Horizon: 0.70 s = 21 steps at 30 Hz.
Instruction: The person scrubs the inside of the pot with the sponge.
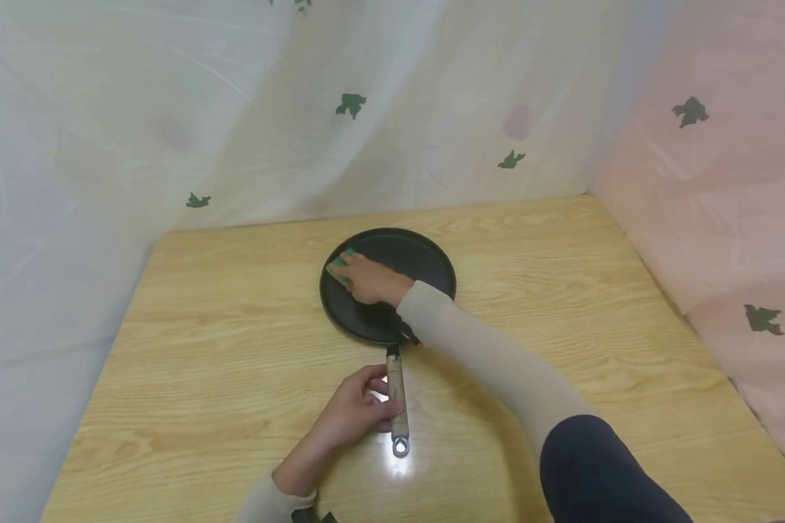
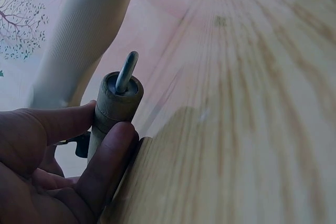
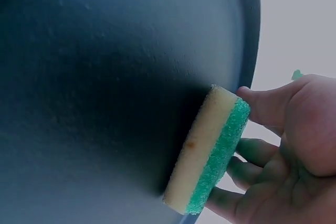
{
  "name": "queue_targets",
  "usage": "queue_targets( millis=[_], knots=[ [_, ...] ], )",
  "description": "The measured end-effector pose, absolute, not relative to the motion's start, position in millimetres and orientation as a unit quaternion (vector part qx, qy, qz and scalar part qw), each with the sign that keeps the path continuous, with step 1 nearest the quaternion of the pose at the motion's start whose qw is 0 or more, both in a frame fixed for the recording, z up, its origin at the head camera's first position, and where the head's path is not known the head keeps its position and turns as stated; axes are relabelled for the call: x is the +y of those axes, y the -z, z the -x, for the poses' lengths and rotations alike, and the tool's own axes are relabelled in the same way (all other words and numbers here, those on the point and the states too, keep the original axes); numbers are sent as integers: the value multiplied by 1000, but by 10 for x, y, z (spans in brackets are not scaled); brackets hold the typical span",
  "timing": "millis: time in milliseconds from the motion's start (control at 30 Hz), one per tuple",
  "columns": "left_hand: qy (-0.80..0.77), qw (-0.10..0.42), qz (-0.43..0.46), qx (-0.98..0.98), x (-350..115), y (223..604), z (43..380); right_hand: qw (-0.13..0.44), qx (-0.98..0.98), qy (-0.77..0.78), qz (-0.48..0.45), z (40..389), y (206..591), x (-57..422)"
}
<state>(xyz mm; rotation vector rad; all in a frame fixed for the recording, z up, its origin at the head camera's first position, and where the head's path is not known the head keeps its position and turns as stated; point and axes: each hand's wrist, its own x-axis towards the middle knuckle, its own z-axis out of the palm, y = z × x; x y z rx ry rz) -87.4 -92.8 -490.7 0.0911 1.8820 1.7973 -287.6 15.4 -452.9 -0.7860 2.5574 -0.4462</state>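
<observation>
A round black frying pan [image 1: 425,261] with a low rim lies on the wooden table, its handle toward me. My left hand [image 1: 353,412] grips the wood-coloured handle [image 1: 397,388] between thumb and fingers, near the metal hanging loop [image 2: 127,72] at its end. Inside the pan, at the left part of the rim, my right hand [image 1: 371,280] holds a sponge [image 3: 207,156] with a cream layer and a green layer. The cream side faces the pan's dark surface; thumb and fingertips are on the green side and its ends.
The wooden table [image 1: 222,327] has a pale patterned sheet [image 1: 248,131] hanging behind it and a pinkish one [image 1: 726,203] along its right side. My right sleeve [image 1: 490,345] crosses above the table beside the pan. Light reflects off the tabletop near the handle's end.
</observation>
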Motion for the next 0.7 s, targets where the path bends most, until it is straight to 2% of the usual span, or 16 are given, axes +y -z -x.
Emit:
queue_targets(
  millis=[700],
  knots=[
    [-662,270,-30,699,-938,4889,879,190,936,166,245,3096,4571,439]
  ],
)
